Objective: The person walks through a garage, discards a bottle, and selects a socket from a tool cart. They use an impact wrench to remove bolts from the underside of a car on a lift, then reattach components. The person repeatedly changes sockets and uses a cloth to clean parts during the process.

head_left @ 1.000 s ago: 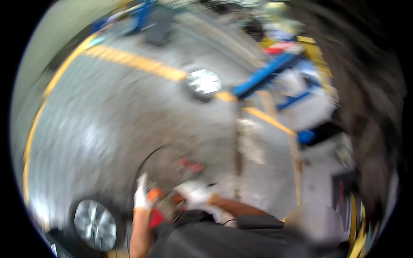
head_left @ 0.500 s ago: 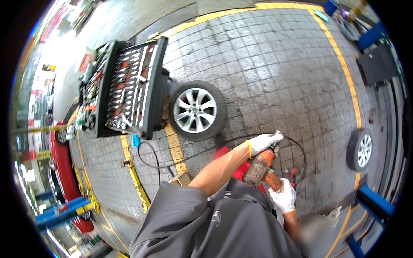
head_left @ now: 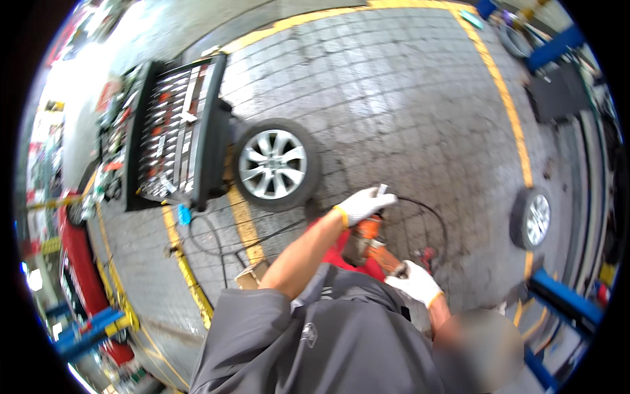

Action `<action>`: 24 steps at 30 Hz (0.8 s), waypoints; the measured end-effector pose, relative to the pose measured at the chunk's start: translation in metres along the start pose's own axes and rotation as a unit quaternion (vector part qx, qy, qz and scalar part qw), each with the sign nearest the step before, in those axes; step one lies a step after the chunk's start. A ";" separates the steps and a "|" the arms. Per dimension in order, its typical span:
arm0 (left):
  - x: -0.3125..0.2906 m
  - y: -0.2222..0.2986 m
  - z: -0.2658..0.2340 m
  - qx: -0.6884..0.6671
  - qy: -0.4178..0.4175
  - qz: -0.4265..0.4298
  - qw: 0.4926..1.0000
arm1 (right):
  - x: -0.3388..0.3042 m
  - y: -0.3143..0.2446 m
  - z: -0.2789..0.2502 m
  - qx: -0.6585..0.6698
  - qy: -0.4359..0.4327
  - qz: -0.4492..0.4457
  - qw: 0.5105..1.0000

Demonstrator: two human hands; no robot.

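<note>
My left hand (head_left: pixel 363 206), in a white knit glove with a yellow cuff, is closed near the nose of an orange impact wrench (head_left: pixel 369 228). A small silver socket (head_left: pixel 382 190) shows at its fingertips. The gloved right hand (head_left: pixel 416 282) is wrapped round the wrench's handle, close to my body. Part of the wrench's worn casing is blurred against my red trousers. On the floor ahead and to the left lies a wheel (head_left: pixel 275 164) with a silver alloy rim and black tyre.
A tool trolley (head_left: pixel 212 131) with an open drawer of sockets and spanners stands left of the wheel. A black hose (head_left: pixel 428 209) curves across the tiled floor near a red tool (head_left: pixel 425 256). Another wheel (head_left: pixel 530 218) and blue lift arms (head_left: pixel 563 299) are at the right.
The whole scene has shifted left in view. Both hands and the impact wrench have moved slightly left and farther from the lower edge; the grips look the same.
</note>
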State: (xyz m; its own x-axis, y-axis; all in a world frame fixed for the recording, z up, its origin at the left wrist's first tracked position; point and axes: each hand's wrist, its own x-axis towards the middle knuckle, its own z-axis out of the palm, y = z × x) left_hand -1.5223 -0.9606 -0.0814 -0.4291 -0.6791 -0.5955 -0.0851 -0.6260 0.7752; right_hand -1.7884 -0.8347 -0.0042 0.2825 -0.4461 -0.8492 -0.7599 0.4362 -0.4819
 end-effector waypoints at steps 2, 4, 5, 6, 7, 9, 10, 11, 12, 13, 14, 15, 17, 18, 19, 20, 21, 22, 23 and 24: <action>0.016 -0.026 0.003 -0.015 0.045 -0.004 0.999 | -0.004 0.005 0.005 0.071 0.036 -0.015 0.997; 0.015 -0.017 0.010 -0.110 0.020 -0.020 0.994 | -0.013 -0.004 0.002 0.032 0.070 0.023 0.997; 0.018 -0.019 0.011 -0.119 0.023 -0.015 0.993 | -0.012 -0.001 0.007 0.004 0.084 0.036 0.996; 0.021 -0.021 0.014 -0.128 0.027 -0.009 0.991 | -0.015 0.001 0.008 -0.008 0.090 0.044 0.995; 0.025 -0.023 0.017 -0.171 0.000 -0.025 0.985 | -0.017 0.001 0.006 -0.020 0.096 0.052 0.994; 0.043 -0.044 0.011 -0.068 0.041 0.016 0.997 | -0.018 0.000 0.005 -0.047 0.095 0.058 0.993; 0.053 -0.057 0.010 -0.016 0.061 0.037 0.997 | -0.017 0.001 0.004 -0.061 0.098 0.057 0.992; 0.031 -0.007 0.027 -0.122 0.163 0.015 0.979 | -0.011 0.006 0.005 -0.068 0.100 0.059 0.991; 0.047 -0.014 0.017 -0.230 0.170 0.022 0.958 | -0.009 0.008 0.008 -0.082 0.101 0.059 0.990; 0.058 -0.014 0.002 -0.187 0.198 0.041 0.961 | -0.004 0.016 0.009 -0.068 0.098 0.052 0.992; 0.063 -0.015 -0.014 -0.143 0.225 0.059 0.962 | 0.004 0.026 0.008 -0.057 0.082 0.059 0.993; 0.059 -0.005 -0.023 -0.132 0.218 0.068 0.964 | 0.012 0.039 0.009 -0.056 0.081 0.062 0.993; 0.036 0.022 -0.035 -0.133 0.191 0.102 0.967 | 0.031 0.067 0.006 -0.070 0.048 0.077 0.993; 0.022 0.027 -0.040 -0.104 0.208 0.106 0.967 | 0.039 0.078 0.003 -0.087 0.021 0.102 0.991; 0.007 0.029 -0.047 -0.062 0.223 0.088 0.969 | 0.050 0.090 0.008 -0.086 0.014 0.097 0.991; -0.005 0.024 -0.059 -0.040 0.210 0.078 0.974 | 0.062 0.103 0.016 -0.085 0.009 0.091 0.992; -0.007 -0.002 -0.077 -0.024 0.207 0.086 0.974 | 0.079 0.118 0.029 -0.086 0.005 0.119 0.989; -0.019 -0.003 -0.077 -0.042 0.231 0.075 0.969 | 0.097 0.127 0.044 -0.080 0.002 0.148 0.986; -0.033 -0.013 -0.085 -0.035 0.253 0.037 0.966 | 0.105 0.127 0.056 -0.075 0.007 0.176 0.982; -0.047 -0.028 -0.098 -0.073 0.257 0.019 0.963 | 0.111 0.129 0.062 -0.057 -0.031 0.211 0.975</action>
State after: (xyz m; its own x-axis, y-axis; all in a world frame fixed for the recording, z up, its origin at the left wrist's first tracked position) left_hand -1.4117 -0.9490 -0.0962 0.0758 -0.7792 -0.6221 0.0652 -0.6187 0.7829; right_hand -1.8182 -0.7794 -0.1743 -0.0370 -0.1959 -0.9799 -0.8752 0.4796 -0.0629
